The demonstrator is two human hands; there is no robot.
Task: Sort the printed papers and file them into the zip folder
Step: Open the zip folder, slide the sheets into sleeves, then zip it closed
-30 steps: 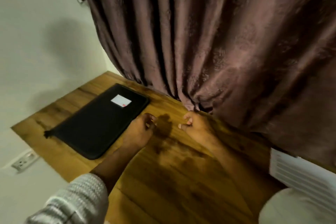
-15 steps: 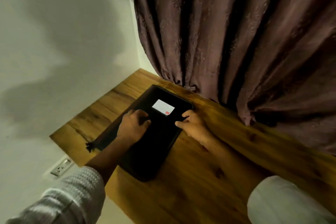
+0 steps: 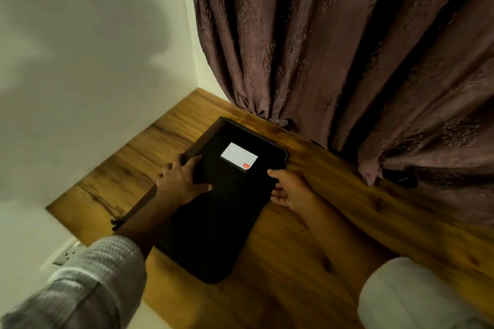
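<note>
A black zip folder [image 3: 224,211] lies flat on the wooden table [image 3: 320,222], zipped closed, with a white lined label [image 3: 238,155] near its far end. My left hand [image 3: 181,181] grips the folder's left edge, thumb on top and fingers curled over the side. My right hand [image 3: 290,189] holds the folder's right edge, fingers tucked at its side. No printed papers are in view.
A heavy brown curtain [image 3: 347,61] hangs to the table's far edge. A white wall [image 3: 93,61] borders the table's left side. A wall socket [image 3: 68,254] sits below the table's left corner.
The view swung left onto the folder. My hands went from the bare table to resting on the folder, then to gripping its left and right edges. The papers at the right left the view.
</note>
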